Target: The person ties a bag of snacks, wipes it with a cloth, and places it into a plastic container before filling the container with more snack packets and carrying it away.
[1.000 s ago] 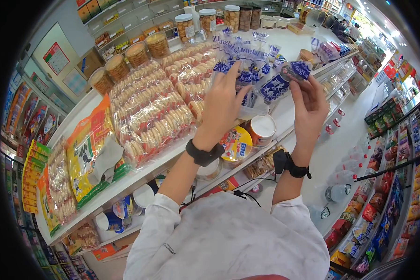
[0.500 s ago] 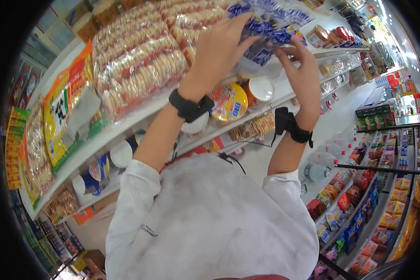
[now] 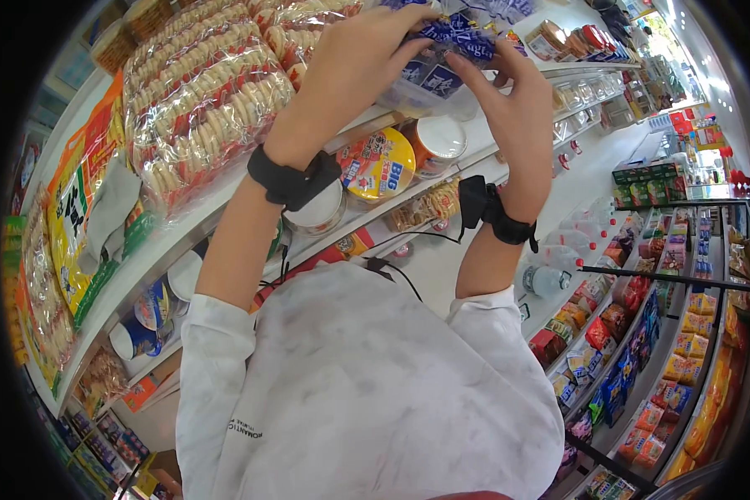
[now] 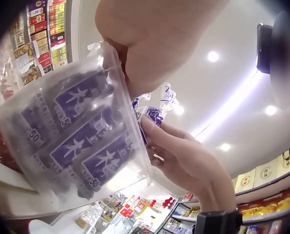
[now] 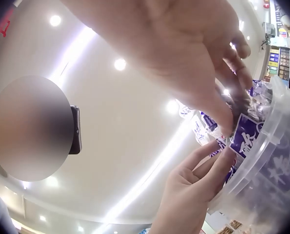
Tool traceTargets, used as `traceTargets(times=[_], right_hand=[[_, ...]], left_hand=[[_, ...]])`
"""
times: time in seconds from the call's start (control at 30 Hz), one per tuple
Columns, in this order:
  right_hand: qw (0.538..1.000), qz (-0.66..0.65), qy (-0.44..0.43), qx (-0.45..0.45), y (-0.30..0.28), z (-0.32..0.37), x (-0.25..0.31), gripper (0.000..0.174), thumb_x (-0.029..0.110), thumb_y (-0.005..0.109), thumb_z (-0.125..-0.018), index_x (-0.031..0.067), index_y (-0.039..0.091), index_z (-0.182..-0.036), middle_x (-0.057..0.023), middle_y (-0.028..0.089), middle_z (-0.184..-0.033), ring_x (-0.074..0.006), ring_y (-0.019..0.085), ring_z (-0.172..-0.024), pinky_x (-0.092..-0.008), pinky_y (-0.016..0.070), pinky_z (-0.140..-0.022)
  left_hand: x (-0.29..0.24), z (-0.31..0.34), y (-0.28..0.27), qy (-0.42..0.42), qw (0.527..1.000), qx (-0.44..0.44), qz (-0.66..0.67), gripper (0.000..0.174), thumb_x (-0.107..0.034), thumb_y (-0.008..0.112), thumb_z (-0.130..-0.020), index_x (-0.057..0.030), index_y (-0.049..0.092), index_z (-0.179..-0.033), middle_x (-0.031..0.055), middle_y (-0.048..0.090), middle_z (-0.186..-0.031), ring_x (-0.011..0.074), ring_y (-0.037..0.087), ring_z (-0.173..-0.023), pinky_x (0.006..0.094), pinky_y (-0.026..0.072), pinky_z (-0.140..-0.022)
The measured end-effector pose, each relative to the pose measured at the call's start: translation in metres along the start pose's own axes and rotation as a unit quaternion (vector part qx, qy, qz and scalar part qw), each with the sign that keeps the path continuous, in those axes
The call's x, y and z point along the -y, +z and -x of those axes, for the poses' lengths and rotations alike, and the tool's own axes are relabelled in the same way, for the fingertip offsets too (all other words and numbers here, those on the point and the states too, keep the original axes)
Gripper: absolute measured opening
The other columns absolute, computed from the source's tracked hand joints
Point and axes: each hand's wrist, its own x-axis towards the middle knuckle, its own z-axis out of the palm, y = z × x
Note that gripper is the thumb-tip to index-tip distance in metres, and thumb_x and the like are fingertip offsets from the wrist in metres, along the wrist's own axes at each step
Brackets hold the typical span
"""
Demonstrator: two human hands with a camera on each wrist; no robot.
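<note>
Several small clear packets with blue-purple print fill a translucent plastic tub (image 4: 47,170) on the shelf top. At the tub's rim, my left hand (image 3: 350,62) pinches a printed packet (image 5: 246,136) between thumb and fingers. My right hand (image 3: 517,104) faces it from the other side, thumb and fingertips pinching the same cluster of packets (image 3: 467,37). Seen from the left wrist, the right hand (image 4: 189,156) has its thumb on a packet just above the rim. The tub wall partly hides the left fingertips there.
Large bags of wrapped round biscuits (image 3: 217,108) stand left of the tub, beside a yellow-and-green bag (image 3: 75,217). Below the shelf edge sit a yellow-lidded noodle bowl (image 3: 379,162) and a white-lidded tub (image 3: 442,142). Snack racks (image 3: 642,333) line the right side.
The view has tilted down and shifted. My right hand, earlier holding a packet out to the right of the tub, has come in closer to the left hand over the tub.
</note>
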Motion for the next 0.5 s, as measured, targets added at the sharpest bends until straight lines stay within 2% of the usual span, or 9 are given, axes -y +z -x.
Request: traceTargets(times=[0.1,0.13,0.17,0.23,0.27,0.3,0.33,0.4,0.5], right_hand=[[0.999,-0.002,0.027,0.033,0.002,0.003,-0.002,0.05,0.041,0.082,-0.086,0.0003,0.073,-0.114,-0.0132,0.071,-0.081,-0.0249,0.062,-0.067,-0.038,0.0489,-0.066],[0.999,0.004,0.023,0.037,0.002,0.002,-0.005,0.051,0.042,0.081,-0.085,0.0006,0.073,-0.114,-0.0134,0.071,-0.08,-0.0249,0.061,-0.065,-0.0385,0.0484,-0.064],[1.0,-0.001,0.006,0.023,0.003,0.002,-0.008,0.052,0.041,0.082,-0.085,0.0013,0.072,-0.117,-0.0143,0.07,-0.079,-0.0223,0.06,-0.064,-0.0365,0.0474,-0.062],[0.999,-0.02,0.04,0.029,0.0,0.003,-0.004,0.052,0.039,0.083,-0.085,0.0008,0.072,-0.117,-0.0135,0.07,-0.079,-0.0184,0.06,-0.065,-0.0341,0.0465,-0.062],[0.998,-0.034,0.054,0.031,0.001,0.003,-0.002,0.051,0.039,0.083,-0.085,0.0006,0.072,-0.117,-0.0131,0.07,-0.078,-0.0164,0.06,-0.066,-0.0329,0.046,-0.061],[0.996,-0.078,0.044,0.018,0.003,0.002,-0.008,0.045,0.032,0.083,-0.087,-0.0002,0.072,-0.117,-0.0085,0.071,-0.081,-0.011,0.055,-0.067,-0.0286,0.0428,-0.061],[0.992,-0.115,0.047,-0.021,0.002,0.004,-0.007,0.044,0.03,0.084,-0.087,-0.0002,0.072,-0.117,-0.0066,0.072,-0.082,-0.01,0.053,-0.067,-0.0279,0.0417,-0.061],[0.977,-0.189,0.05,-0.086,-0.005,0.007,-0.004,0.04,0.026,0.084,-0.088,-0.0001,0.073,-0.117,-0.0028,0.072,-0.085,-0.0079,0.048,-0.067,-0.0263,0.0393,-0.06],[0.965,-0.145,0.083,-0.2,-0.019,0.011,-0.015,0.038,0.023,0.083,-0.089,0.0008,0.073,-0.118,-0.001,0.073,-0.09,-0.008,0.045,-0.068,-0.0251,0.0382,-0.061]], left_hand=[[0.013,0.006,0.012,-0.013,0.997,0.055,-0.06,0.036,-0.018,0.074,-0.093,-0.0117,0.067,-0.127,0.0112,0.075,-0.106,0.0298,0.073,-0.098,0.0377,0.0566,-0.079],[0.014,0.007,0.014,-0.006,0.998,0.046,-0.04,0.035,-0.017,0.074,-0.093,-0.0119,0.067,-0.127,0.0114,0.075,-0.105,0.0297,0.072,-0.096,0.0374,0.0565,-0.079],[0.016,0.007,0.013,0.004,0.999,0.037,-0.023,0.035,-0.016,0.073,-0.094,-0.0122,0.067,-0.127,0.0115,0.075,-0.105,0.0295,0.072,-0.094,0.0371,0.0563,-0.079],[0.014,0.005,0.009,0.017,1.0,0.019,0.011,0.032,-0.014,0.073,-0.093,-0.0092,0.069,-0.124,0.0115,0.072,-0.099,0.0258,0.068,-0.083,0.0351,0.0546,-0.076],[0.01,0.004,0.007,-0.004,1.0,0.001,0.028,0.032,-0.013,0.074,-0.092,-0.008,0.07,-0.123,0.0114,0.071,-0.097,0.0248,0.066,-0.082,0.0349,0.0539,-0.075],[0.006,0.004,0.006,-0.023,0.999,-0.017,0.045,0.031,-0.011,0.075,-0.091,-0.0069,0.07,-0.122,0.0113,0.07,-0.096,0.0238,0.065,-0.08,0.0347,0.0532,-0.074],[0.004,0.003,0.005,-0.041,0.997,-0.036,0.062,0.031,-0.01,0.076,-0.09,-0.0057,0.071,-0.12,0.0112,0.069,-0.094,0.0227,0.063,-0.078,0.0345,0.0525,-0.073],[0.009,0.003,0.009,-0.023,0.993,-0.108,0.041,0.03,-0.007,0.078,-0.087,-0.0023,0.073,-0.116,0.0117,0.067,-0.095,0.0218,0.063,-0.079,0.0342,0.0522,-0.073],[0.0,0.004,0.001,-0.045,0.995,-0.078,0.037,0.029,-0.006,0.077,-0.089,-0.0004,0.072,-0.117,0.0137,0.069,-0.1,0.0236,0.068,-0.088,0.0329,0.0549,-0.079]])
